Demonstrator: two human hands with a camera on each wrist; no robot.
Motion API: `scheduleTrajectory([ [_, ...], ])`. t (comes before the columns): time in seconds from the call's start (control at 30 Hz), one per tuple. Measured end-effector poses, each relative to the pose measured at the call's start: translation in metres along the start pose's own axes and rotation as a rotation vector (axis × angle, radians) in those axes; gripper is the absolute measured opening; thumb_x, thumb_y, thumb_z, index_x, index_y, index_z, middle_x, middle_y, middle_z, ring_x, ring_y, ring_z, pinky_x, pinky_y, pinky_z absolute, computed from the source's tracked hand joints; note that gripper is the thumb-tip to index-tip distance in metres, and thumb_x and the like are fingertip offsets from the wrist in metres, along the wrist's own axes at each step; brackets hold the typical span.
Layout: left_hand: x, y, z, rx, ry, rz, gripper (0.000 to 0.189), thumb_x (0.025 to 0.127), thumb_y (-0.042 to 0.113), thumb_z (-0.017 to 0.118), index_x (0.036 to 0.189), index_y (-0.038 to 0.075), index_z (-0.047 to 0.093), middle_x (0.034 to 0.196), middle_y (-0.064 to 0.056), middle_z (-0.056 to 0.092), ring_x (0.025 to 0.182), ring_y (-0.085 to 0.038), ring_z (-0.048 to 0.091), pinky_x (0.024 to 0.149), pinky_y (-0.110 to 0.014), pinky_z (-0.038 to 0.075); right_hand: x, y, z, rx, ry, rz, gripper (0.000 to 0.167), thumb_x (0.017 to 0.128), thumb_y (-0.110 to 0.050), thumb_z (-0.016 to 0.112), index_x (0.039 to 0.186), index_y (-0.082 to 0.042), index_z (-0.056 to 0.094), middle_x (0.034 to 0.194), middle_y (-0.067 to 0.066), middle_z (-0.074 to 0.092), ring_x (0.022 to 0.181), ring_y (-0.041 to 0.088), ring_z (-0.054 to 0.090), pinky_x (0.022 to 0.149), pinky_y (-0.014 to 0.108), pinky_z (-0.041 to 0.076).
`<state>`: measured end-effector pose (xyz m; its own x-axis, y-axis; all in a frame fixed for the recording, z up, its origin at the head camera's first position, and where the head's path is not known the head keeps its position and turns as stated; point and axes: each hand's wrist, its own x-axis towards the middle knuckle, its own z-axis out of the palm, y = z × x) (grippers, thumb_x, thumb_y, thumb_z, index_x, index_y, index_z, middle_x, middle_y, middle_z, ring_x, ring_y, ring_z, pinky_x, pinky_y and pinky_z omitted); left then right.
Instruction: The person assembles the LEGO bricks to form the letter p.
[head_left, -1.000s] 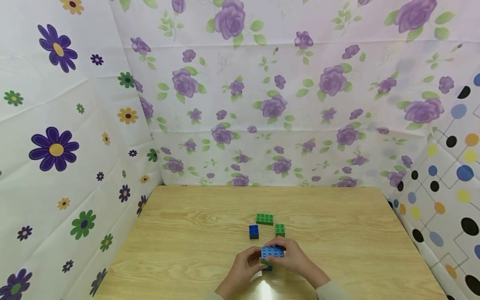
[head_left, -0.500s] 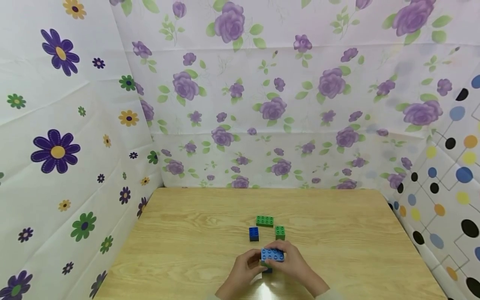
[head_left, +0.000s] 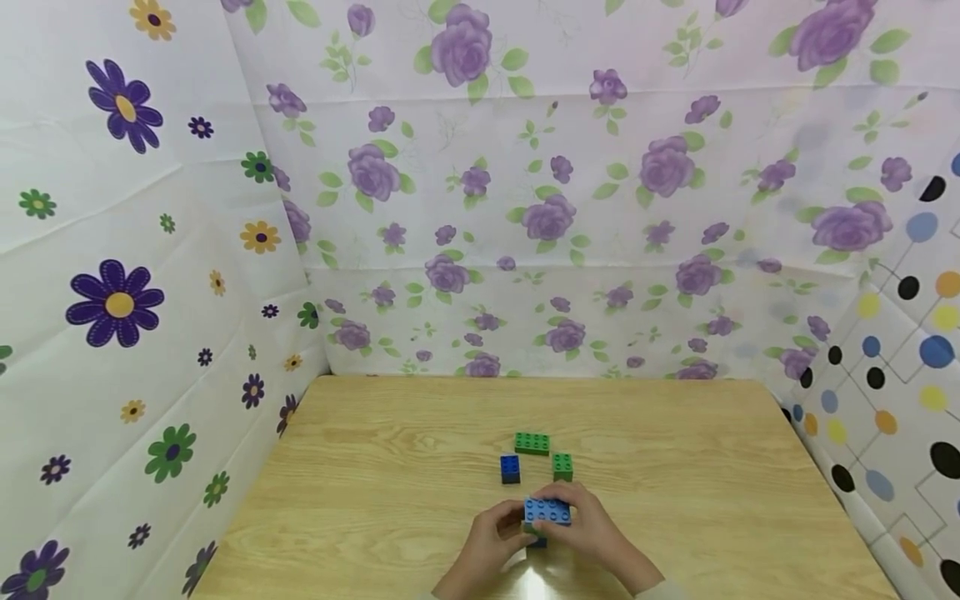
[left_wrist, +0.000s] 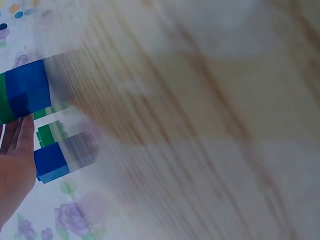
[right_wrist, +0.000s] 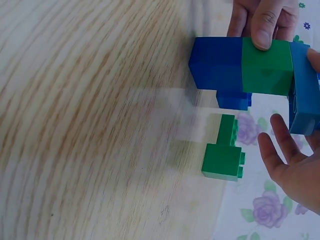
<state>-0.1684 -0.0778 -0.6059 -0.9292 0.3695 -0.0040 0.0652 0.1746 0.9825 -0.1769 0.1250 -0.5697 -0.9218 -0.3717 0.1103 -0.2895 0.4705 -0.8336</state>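
Head view puts both hands at the near side of the wood-grain worktop, around an upright stack of three bricks: a dark blue base brick, a green middle brick and a light blue top brick with two rows of studs. The right hand pinches the light blue top brick; the right wrist view shows two of its fingers spread clear of the bricks. The left hand grips the stack from the left, its thumb on the green middle brick. The light blue top brick juts out to the right past the two below it.

Just beyond the hands sit three loose bricks, apart from one another: a small dark blue brick on the left, a small green brick on the right, and a long green brick farther away. A rose-printed cloth hangs at the far edge.
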Motion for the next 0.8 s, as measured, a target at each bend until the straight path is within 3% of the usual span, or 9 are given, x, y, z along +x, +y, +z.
scheduleTrajectory([
  [0.33,-0.0005,-0.0035,0.0001,0.010,-0.009,0.025,0.038,0.086,0.011,0.073,0.122,0.013,0.062,0.122,-0.005,0.063,0.116,-0.023,0.058,0.094,-0.028,0.052,-0.0023,0.0001,0.0002,-0.041,0.023,-0.030,0.036,0.080,-0.044,0.075,0.110,-0.026,0.070,0.112,-0.007,0.065,0.100,0.019,0.054,0.080,0.025,0.047],
  [0.53,-0.0011,-0.0033,0.0006,-0.034,-0.021,0.030,0.040,0.087,0.011,0.072,0.125,0.011,0.060,0.125,-0.007,0.061,0.120,-0.025,0.056,0.095,-0.027,0.051,-0.0050,0.0004,0.0014,-0.031,0.034,-0.047,0.037,0.081,-0.043,0.075,0.112,-0.025,0.070,0.112,-0.007,0.065,0.101,0.020,0.054,0.079,0.025,0.048],
  [0.8,-0.0014,0.0033,-0.0016,-0.097,-0.027,0.037,0.042,0.088,0.012,0.071,0.128,0.009,0.058,0.128,-0.009,0.059,0.123,-0.028,0.053,0.097,-0.027,0.050,-0.0060,-0.0029,-0.0033,0.003,0.008,-0.061,0.041,0.090,-0.040,0.066,0.124,-0.017,0.064,0.120,-0.001,0.061,0.111,0.029,0.055,0.086,0.035,0.053],
])
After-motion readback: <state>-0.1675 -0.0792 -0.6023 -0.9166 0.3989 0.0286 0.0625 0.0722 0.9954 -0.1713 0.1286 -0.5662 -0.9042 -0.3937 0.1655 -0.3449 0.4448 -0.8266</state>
